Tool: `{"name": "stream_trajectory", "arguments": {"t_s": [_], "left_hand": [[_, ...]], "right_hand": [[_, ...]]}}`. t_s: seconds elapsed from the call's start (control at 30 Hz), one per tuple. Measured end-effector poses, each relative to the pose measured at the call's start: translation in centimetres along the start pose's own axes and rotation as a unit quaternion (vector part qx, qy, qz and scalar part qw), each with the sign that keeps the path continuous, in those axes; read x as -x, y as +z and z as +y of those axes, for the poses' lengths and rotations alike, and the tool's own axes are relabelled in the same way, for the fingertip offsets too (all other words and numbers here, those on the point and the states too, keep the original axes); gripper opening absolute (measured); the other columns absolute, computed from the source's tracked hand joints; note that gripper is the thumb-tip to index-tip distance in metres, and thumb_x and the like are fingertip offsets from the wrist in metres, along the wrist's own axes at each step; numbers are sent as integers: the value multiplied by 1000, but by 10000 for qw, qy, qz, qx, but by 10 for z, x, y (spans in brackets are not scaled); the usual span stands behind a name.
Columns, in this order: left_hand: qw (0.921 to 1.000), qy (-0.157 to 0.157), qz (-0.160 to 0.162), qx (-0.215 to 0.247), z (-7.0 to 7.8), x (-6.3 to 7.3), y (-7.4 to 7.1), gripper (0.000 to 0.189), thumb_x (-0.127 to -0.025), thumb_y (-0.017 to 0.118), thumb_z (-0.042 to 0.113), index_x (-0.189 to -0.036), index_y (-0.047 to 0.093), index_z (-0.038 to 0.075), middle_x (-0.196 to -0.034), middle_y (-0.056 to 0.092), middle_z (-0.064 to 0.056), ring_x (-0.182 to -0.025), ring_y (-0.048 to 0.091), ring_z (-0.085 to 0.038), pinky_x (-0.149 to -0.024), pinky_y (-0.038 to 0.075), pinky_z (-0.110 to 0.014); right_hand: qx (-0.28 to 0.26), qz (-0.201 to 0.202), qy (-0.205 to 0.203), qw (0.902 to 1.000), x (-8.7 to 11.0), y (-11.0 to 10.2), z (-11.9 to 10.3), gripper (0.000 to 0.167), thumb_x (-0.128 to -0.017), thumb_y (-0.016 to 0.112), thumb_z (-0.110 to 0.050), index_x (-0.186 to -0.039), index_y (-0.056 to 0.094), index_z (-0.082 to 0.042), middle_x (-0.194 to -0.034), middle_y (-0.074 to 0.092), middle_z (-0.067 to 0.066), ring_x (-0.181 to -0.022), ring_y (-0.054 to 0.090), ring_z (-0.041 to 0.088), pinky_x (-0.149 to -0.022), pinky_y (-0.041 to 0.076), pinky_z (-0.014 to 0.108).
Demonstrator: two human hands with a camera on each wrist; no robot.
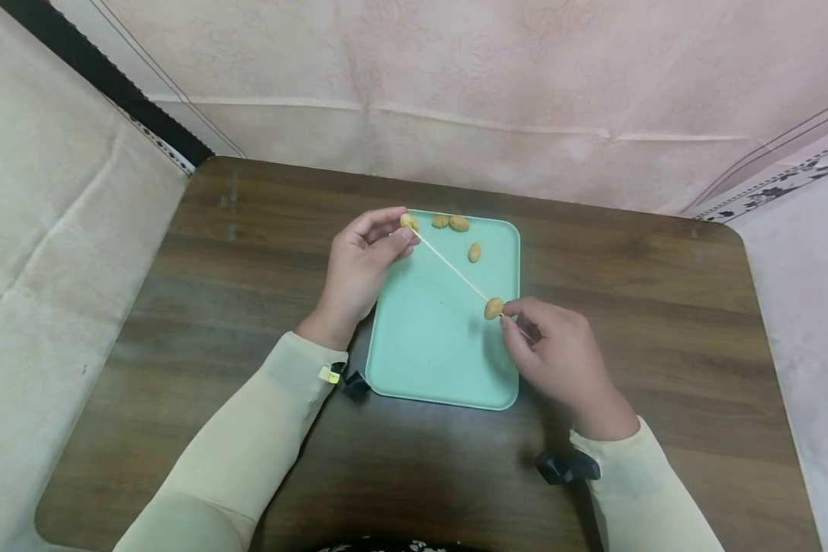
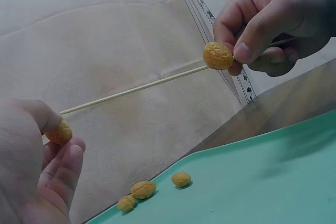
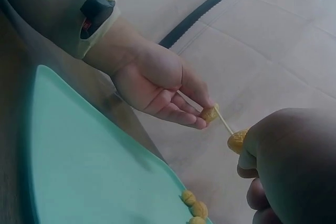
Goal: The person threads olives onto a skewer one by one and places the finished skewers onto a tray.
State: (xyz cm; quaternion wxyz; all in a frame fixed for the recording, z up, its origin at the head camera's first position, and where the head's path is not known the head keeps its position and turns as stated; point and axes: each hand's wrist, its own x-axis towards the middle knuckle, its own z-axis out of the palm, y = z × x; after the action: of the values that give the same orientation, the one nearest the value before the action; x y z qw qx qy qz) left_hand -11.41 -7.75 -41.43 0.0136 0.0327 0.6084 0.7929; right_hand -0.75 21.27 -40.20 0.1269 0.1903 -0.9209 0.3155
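Observation:
My left hand (image 1: 360,264) pinches a wrinkled yellow dried fruit (image 1: 409,221) between thumb and fingers, above the tray's far left corner. A thin wooden skewer (image 1: 451,265) slants from that fruit toward my right hand (image 1: 559,349). Whether its tip enters the left fruit I cannot tell. A second yellow dried fruit (image 2: 218,55) is threaded on the skewer, right at my right fingertips. Those fingers grip the skewer just behind it, and its tail shows past them in the left wrist view. Both fruits are held above the light green tray (image 1: 441,353).
Three loose dried fruits lie toward the tray's far end: two side by side, one of them larger (image 1: 459,223), and another fruit (image 1: 474,252) nearer. The tray rests on a brown wooden table (image 1: 635,307). Pale patterned cloth (image 1: 455,77) hangs behind it.

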Motion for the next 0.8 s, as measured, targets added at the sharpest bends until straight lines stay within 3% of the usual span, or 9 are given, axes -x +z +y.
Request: {"name": "stream_trajectory", "arguments": {"t_s": [0.23, 0.37, 0.5, 0.8], "left_hand": [[9998, 167, 128, 57, -4, 2, -3, 33, -104, 82, 6, -136, 76, 7, -120, 80, -12, -106, 84, -21, -95, 70, -32], [9983, 286, 175, -485, -6, 4, -6, 33, -102, 86, 14, -134, 78, 8, -124, 81, -11, -109, 82, -20, -96, 69, -30], [9904, 677, 310, -1163, -10, 7, -8, 31, -101, 88, 19, -130, 82, 10, -126, 79, -9, -112, 78, -20, -97, 67, -25], [9692, 1543, 391, -1878, -15, 11, -7, 26, -98, 91, 19, -123, 88, 13, -116, 79, -8, -100, 77, -16, -86, 66, -22]], "right_hand": [[15, -17, -13, 10000, 0, 1, 0, 8, -99, 78, -11, -106, 82, -7, -67, 53, -5, -63, 47, 10, -55, 44, 27], [46, -80, 12, 10000, 0, 1, -1, 9, -99, 79, -10, -107, 82, -7, -67, 55, -4, -63, 48, 11, -56, 46, 28], [71, -242, 120, 9996, 1, 0, -5, 10, -99, 79, -10, -108, 83, -8, -68, 57, -5, -63, 48, 11, -56, 47, 27], [214, -419, 182, 9987, 0, -2, -18, 10, -100, 79, -12, -108, 84, -8, -68, 59, -5, -62, 48, 12, -55, 46, 27]]}}
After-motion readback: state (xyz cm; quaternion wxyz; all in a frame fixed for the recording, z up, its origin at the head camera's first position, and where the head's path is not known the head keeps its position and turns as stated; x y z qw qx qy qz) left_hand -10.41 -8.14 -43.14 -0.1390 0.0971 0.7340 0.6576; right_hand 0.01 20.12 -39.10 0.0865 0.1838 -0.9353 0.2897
